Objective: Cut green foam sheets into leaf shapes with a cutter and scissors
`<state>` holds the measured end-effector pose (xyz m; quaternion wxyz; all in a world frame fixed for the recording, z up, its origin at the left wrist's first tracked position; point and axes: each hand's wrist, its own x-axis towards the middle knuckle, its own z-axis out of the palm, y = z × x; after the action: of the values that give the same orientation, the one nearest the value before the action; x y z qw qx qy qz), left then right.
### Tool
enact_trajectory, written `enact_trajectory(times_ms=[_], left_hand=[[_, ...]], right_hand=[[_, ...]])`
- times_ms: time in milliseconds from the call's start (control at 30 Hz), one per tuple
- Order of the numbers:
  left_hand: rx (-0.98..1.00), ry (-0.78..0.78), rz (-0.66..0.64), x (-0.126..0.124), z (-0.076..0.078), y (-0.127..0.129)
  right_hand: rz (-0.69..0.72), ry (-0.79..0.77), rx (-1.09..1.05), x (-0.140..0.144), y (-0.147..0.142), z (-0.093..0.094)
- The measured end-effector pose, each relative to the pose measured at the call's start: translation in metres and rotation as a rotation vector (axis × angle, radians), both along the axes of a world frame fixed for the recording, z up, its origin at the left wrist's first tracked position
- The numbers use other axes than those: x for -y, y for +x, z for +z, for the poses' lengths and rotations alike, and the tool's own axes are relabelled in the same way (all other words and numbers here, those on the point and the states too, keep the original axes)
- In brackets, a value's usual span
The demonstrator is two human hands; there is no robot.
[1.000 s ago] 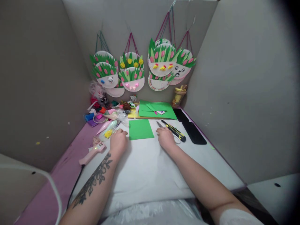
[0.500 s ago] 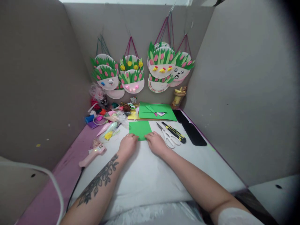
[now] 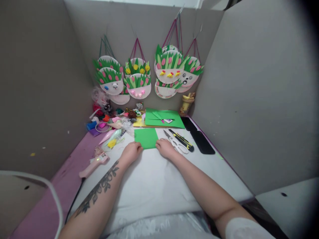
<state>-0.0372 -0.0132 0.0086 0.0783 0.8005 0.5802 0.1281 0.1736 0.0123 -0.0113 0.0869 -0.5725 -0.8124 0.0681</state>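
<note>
My left hand point(image 3: 131, 151) and right hand point(image 3: 164, 148) press fingertips on the flat green paper square's point(image 3: 146, 137) near corners, pinning it to the white surface point(image 3: 154, 182); white-handled scissors point(image 3: 176, 143) lie at three o'clock.

White scissors point(image 3: 177, 143), yellow-black utility knife point(image 3: 181, 140), pink glue gun point(image 3: 93, 164), hanging paper-plate crafts point(image 3: 170, 69)

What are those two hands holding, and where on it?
Both hands are on the green sheet, at its near edge: left hand at the left corner, right hand at the right. A closed grip cannot be told.
</note>
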Motion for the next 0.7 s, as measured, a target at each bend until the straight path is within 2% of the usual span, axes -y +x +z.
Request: enact_trajectory(times_ms=[300,700], left_hand=[[-0.123,-0.018,0.093,-0.010,-0.010,0.005],[-0.196,-0.133,0.170,-0.010,-0.004,0.008]], right_hand=[[-0.050,-0.018,0.099,0.000,-0.009,0.003],[-0.071,-0.013,0.118,0.000,-0.013,0.001]])
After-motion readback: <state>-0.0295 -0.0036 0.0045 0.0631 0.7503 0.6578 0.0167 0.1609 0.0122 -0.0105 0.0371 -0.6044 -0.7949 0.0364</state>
